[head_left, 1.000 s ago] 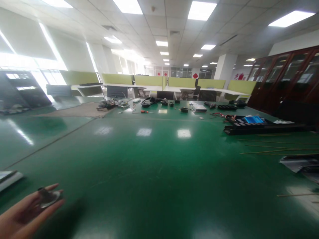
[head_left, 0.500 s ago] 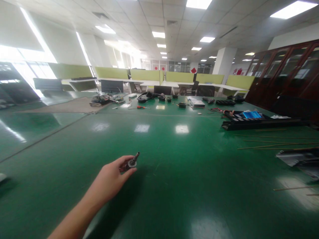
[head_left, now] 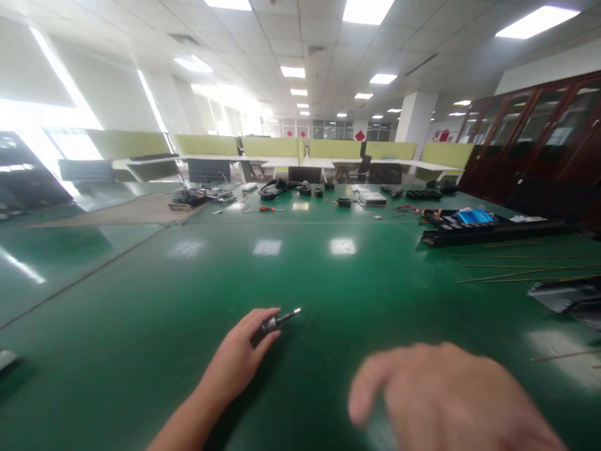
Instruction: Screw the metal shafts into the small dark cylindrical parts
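Note:
My left hand (head_left: 241, 354) holds a small metal tool (head_left: 277, 321) between thumb and fingers, low over the green table (head_left: 328, 282). The tool's thin shiny tip points right and slightly away from me. At the lower right my right hand (head_left: 446, 394) is large, close to the camera and blurred by motion. Its thumb or a finger reaches down at the left; the other fingers are smeared, and nothing can be made out in it.
Toward the back stand an orange screwdriver (head_left: 268, 208), small black boxes, a white box (head_left: 372, 198) and a heap of parts (head_left: 190, 197). At the right lie a black tray with blue packets (head_left: 474, 217), thin rods and a dark metal piece (head_left: 558, 297).
My left hand has moved right and slightly nearer with the tool, which now points more to the right. My right hand has come into view at the lower right.

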A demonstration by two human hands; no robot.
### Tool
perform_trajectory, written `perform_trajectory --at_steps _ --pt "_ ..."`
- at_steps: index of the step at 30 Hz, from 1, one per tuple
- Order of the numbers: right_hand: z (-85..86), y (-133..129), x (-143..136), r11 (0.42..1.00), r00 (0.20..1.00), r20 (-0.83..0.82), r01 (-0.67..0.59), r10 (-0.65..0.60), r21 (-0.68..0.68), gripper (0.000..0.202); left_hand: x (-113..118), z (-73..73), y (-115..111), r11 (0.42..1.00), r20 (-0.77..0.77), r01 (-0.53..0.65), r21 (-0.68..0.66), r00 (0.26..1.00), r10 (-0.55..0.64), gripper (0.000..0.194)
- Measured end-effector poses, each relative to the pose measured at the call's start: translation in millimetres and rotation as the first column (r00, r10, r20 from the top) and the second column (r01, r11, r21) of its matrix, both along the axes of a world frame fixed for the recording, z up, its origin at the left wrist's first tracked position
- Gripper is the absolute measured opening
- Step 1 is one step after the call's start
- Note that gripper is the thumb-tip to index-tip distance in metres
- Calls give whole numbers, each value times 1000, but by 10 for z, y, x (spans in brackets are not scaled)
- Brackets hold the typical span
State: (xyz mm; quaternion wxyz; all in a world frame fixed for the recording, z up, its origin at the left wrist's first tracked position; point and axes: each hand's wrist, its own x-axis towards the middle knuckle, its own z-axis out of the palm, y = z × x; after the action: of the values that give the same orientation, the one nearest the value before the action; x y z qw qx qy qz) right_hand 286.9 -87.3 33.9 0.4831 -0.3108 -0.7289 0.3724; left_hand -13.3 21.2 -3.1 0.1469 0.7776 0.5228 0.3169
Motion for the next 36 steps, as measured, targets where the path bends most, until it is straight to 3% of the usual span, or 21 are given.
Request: perform_trajectory --at_steps 2,3,5,7,9,14,19,28,36 --pt "24 345 -196 999 999 -22 36 -36 -5 8 16 -20 -11 998 11 61 -7 998 -61 34" --pt "-4 512 -295 993 993 -18 114 -114 -35 15 34 -21 -17 997 17 77 -7 997 -77 33" --pt "-131 801 -466 953 965 29 261 -260 -151 48 90 2 -25 996 37 87 -9 996 -87 35" --pt "-301 1013 -581 917 950 159 303 -268 -261 74 168 52 -24 997 70 76 -31 995 -73 36" --pt "-438 1149 -643 880 946 238 298 -221 -370 84 248 114 -17 995 99 63 -77 994 -55 35" --pt "-510 1250 -724 845 985 153 152 -85 -512 53 325 174 8 984 195 76 -162 980 -44 27" --pt "-515 1182 -743 918 987 150 104 -49 -384 41 246 111 -6 966 219 152 -207 970 -106 26" --pt "-538 1148 -723 949 962 257 161 -89 -272 23 239 57 -22 955 205 151 -256 974 -100 27" --pt "-486 1121 -748 938 959 265 178 -97 -299 20 247 79 -40 954 213 141 -266 973 -84 27"
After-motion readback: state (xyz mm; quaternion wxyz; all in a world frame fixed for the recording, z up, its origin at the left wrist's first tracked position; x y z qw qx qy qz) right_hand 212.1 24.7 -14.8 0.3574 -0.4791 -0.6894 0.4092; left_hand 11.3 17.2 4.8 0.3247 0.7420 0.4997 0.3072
